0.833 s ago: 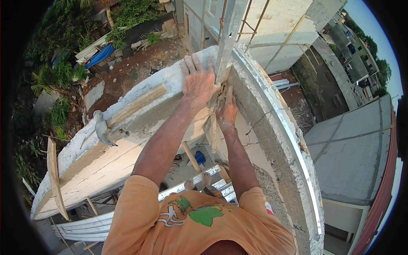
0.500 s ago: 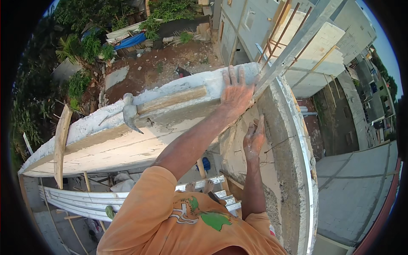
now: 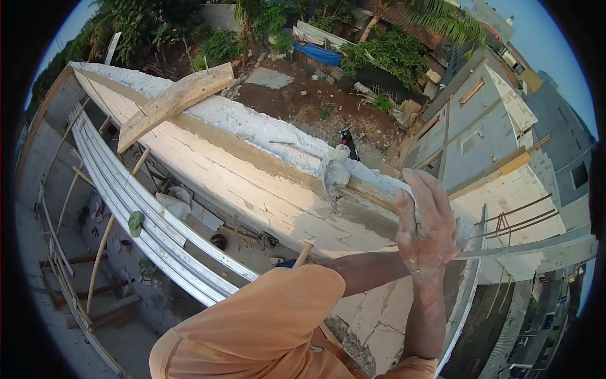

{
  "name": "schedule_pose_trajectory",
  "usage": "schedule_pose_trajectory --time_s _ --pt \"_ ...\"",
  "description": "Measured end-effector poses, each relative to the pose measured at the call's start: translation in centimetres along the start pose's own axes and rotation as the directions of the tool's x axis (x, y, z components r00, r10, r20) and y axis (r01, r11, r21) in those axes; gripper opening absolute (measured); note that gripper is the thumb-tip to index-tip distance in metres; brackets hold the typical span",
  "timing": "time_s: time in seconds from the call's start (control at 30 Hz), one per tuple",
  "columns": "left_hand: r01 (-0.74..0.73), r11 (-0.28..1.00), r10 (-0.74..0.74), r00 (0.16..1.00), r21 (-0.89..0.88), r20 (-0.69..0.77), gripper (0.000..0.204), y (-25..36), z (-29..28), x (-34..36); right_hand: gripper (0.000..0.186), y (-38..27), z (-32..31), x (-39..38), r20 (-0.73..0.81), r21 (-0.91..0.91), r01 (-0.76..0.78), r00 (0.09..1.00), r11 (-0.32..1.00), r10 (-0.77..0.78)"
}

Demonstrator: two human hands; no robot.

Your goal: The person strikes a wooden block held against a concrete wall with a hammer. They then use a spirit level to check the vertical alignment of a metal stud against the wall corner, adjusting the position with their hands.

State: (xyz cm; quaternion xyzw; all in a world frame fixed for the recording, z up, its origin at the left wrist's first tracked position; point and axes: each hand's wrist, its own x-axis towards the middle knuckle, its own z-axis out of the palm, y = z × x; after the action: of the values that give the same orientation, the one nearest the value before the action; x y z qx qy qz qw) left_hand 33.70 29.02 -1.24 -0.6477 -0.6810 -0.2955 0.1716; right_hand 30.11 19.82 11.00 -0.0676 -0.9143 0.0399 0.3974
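My right hand (image 3: 426, 221) is raised over the wall top, thumb and bent fingers apart. It overlaps the far end of the hammer's wooden handle, and I see no firm grip on it. The claw hammer (image 3: 334, 175) lies on the rough white top of the wall (image 3: 252, 129), its grey head hanging over the near edge. My left forearm (image 3: 372, 273) reaches to the right and passes behind my right wrist. My left hand is hidden there, near the inner end of a long metal bar (image 3: 536, 248).
A wooden board (image 3: 177, 104) lies across the wall farther left. Below on the near side are long metal channels (image 3: 151, 218), wooden poles and building debris. Beyond the wall the ground drops to a dirt yard (image 3: 303, 104). Rusty rebar (image 3: 517, 215) juts out at the right.
My view has swung left. My right hand has risen from below the wall top to the hammer's handle end. My left hand, flat on the wall earlier, is now hidden behind it.
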Motion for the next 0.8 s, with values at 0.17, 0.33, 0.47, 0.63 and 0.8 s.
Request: schedule_pose_trajectory --time_s 0.17,0.33,0.47,0.63,0.8 --pt "0.104 0.993 -0.105 0.994 0.060 0.014 0.046 -3.1 2.8 -0.8 0.020 -5.0 10.9 7.4 0.376 0.265 0.224 0.871 0.938 -0.314" --pt "0.062 0.998 -0.061 0.997 -0.008 0.041 0.045 0.5 5.3 0.6 0.014 -6.8 17.7 8.3 0.564 0.183 0.322 0.740 0.929 -0.367" --pt "0.056 0.998 -0.058 0.996 0.035 0.067 0.044 -1.0 5.8 0.0 0.012 -8.7 22.0 7.8 0.502 0.330 0.350 0.721 0.876 -0.477" --pt "-0.019 0.995 0.030 0.993 -0.096 0.115 0.049 -1.6 5.1 0.2 0.008 -8.5 24.2 6.1 0.173 0.243 0.515 0.811 0.822 -0.559" --pt "-0.056 0.996 0.070 0.968 -0.064 0.243 0.071 -0.6 4.5 0.1 0.010 -7.7 25.2 5.2 0.368 0.277 0.396 0.798 0.875 -0.477"
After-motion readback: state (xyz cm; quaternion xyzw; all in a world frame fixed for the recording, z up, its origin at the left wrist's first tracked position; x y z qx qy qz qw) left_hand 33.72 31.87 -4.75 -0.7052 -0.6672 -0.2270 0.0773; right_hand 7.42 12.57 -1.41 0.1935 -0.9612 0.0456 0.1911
